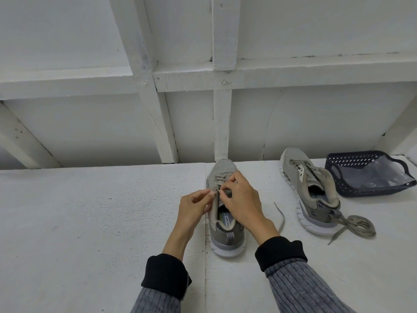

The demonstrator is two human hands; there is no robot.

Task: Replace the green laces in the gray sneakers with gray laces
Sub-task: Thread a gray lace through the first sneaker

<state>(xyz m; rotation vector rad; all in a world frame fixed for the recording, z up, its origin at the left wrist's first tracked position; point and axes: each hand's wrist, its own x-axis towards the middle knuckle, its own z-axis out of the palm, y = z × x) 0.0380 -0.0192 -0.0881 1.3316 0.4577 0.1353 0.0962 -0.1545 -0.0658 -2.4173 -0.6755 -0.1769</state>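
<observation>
Both hands are working at the eyelets of the near sneaker [225,213], which is sitting toe-away on the white bench [90,211]. The left hand [195,205] is pinching closed on a gray lace [222,179] at the left eyelet row, while the right hand [242,199] is closing thumb and forefinger on the same lace just across the tongue, so the two hands are nearly touching. A loose lace end [281,219] is trailing on the bench to the right of this shoe. The second sneaker [309,193] is lying well to the right, with a bundled lace [358,225] resting against its heel and a dark basket [367,177] just beyond it. No green lace is showing clearly. The risk, as I judge it, is the tip slipping from the pinch and backing out of the eyelet, or an eyelet being skipped, leaving uneven ends; pulling hard could also be dragging the unweighted shoe across the bench.
</observation>
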